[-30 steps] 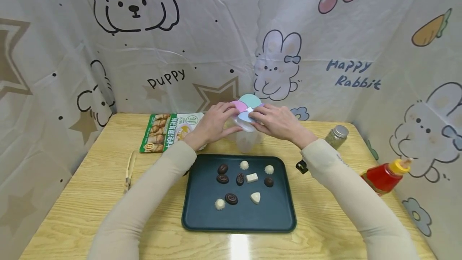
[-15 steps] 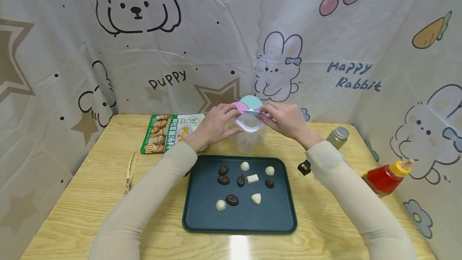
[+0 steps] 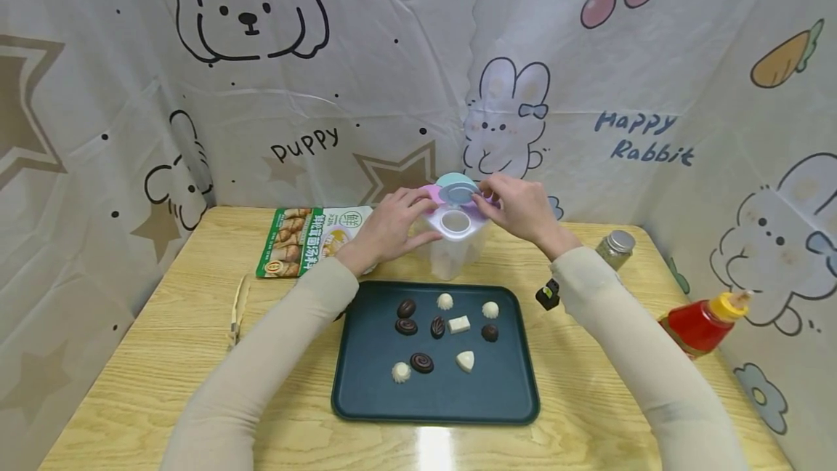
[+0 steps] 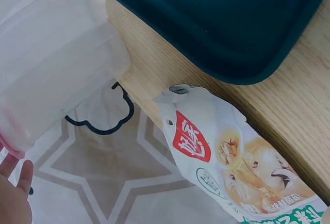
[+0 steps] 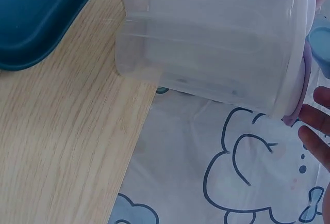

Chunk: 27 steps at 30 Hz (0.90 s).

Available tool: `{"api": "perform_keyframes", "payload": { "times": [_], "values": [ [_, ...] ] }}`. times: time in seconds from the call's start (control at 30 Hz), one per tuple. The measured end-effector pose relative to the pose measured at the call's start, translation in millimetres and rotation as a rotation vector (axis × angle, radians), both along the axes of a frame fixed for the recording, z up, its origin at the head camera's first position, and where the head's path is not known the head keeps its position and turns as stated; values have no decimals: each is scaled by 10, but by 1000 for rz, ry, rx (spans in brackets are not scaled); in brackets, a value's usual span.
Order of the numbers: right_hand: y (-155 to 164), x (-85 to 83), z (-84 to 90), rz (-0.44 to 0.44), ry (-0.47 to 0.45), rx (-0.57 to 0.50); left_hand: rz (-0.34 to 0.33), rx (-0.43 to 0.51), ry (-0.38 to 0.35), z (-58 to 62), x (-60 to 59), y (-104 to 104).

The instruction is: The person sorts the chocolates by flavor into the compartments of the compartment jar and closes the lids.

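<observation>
A clear plastic storage container (image 3: 450, 256) stands behind the tray, its lid split into pink, teal, purple and blue flip caps. The blue cap (image 3: 458, 193) is raised on its hinge, and a round opening (image 3: 455, 222) shows below it. My right hand (image 3: 519, 209) pinches the blue cap's edge from the right. With fingers over the pink cap and thumb lower at the side, my left hand (image 3: 390, 227) grips the container's lid. In the right wrist view the blue cap (image 5: 320, 48) stands out from the lid near my fingers.
A dark tray (image 3: 458, 402) in front holds several dark and white chocolates. A green-and-white food packet (image 3: 307, 238) lies left, with tongs (image 3: 237, 311) nearer. On the right are a metal-lidded spice jar (image 3: 616, 248) and a red sauce bottle (image 3: 700, 325). A printed curtain hangs behind.
My right hand has swung the blue cap up and back, uncovering the round opening. My left hand has stayed on the container's lid.
</observation>
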State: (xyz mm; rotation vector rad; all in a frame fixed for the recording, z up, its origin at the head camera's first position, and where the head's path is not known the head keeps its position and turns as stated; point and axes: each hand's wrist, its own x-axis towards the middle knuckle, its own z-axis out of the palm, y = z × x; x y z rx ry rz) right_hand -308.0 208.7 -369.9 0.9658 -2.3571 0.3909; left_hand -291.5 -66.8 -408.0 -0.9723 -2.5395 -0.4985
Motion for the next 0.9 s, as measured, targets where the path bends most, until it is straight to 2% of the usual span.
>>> {"api": "perform_keyframes", "payload": {
  "times": [0.2,0.33,0.43,0.63,0.77,0.9],
  "values": [
    [11,8,8,-14,-38,-3,3,-45,-42,74,39,3],
    [10,12,1,-19,-53,-10,18,-69,-75,124,156,-85],
    [1,22,1,-17,-59,-14,42,-59,-76,129,305,-235],
    [-19,41,16,-15,-66,-23,104,-62,-44,56,652,-673],
    [-15,47,18,-19,-68,-25,173,-99,-49,-50,884,-963],
    [-14,52,10,-13,-63,-32,271,-118,-69,-156,1136,-1219]
  ]
}}
